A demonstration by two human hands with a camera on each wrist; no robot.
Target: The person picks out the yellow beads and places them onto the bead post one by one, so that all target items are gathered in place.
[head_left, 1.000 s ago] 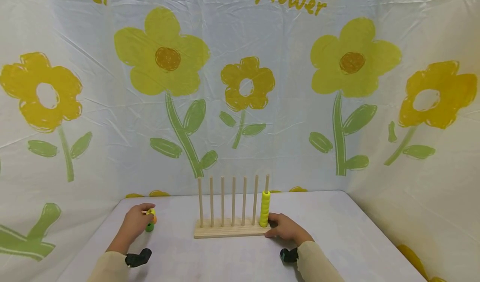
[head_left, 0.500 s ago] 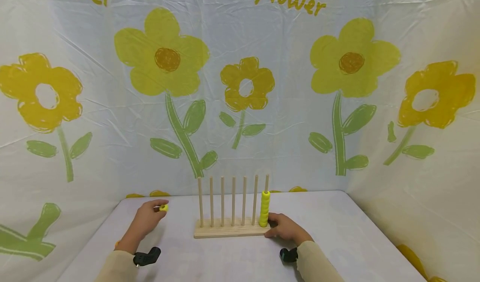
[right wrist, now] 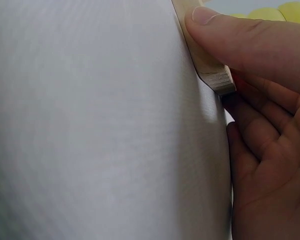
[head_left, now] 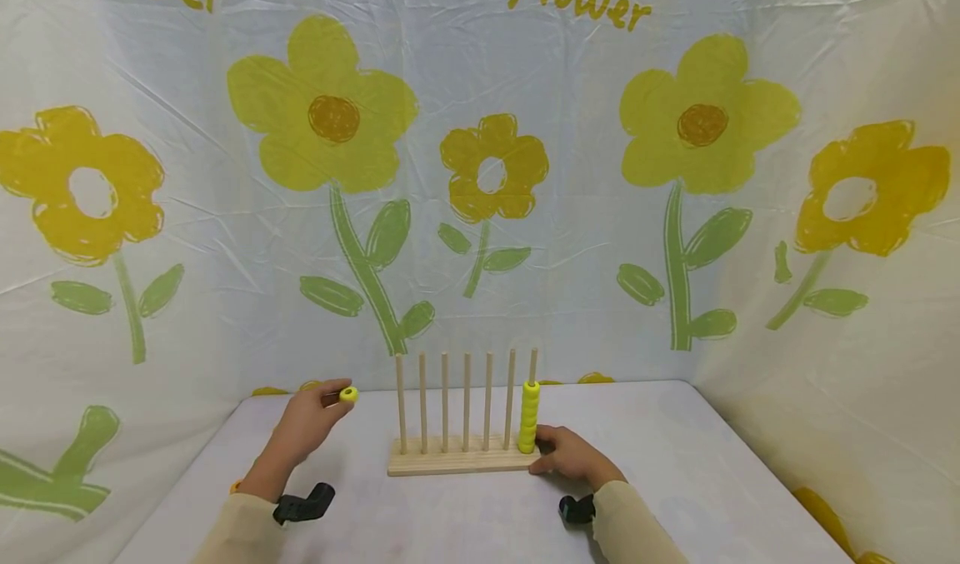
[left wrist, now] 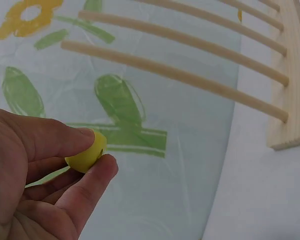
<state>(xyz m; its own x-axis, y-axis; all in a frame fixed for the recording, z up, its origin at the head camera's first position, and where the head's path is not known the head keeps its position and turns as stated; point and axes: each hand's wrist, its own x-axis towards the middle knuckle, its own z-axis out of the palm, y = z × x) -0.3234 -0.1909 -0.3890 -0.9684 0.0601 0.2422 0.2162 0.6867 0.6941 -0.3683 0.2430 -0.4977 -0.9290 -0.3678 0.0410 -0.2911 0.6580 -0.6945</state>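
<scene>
Between thumb and fingers, my left hand (head_left: 303, 425) pinches a yellow bead (head_left: 348, 394), raised left of a wooden bead rack. In the left wrist view the bead (left wrist: 85, 156) shows part of its hole, and the rack's bare pegs (left wrist: 175, 75) stand apart from it. My right hand (head_left: 573, 454) grips the right end of the rack's base (head_left: 457, 464). The right wrist view shows the thumb (right wrist: 250, 45) on the wood and the other fingers behind the end. Several yellow beads (head_left: 528, 418) are stacked on the rightmost peg, whose top stays bare.
A pale cloth-covered table (head_left: 420, 522) bears the rack. Behind it hangs a flower-printed curtain (head_left: 570, 297). A small orange thing (head_left: 236, 486) peeks out beside the left wrist, mostly hidden. Each wrist wears a black device (head_left: 303, 504).
My left hand has moved right and up with the yellow bead, away from where orange and green beads showed beside it. My right hand and the rack have stayed put.
</scene>
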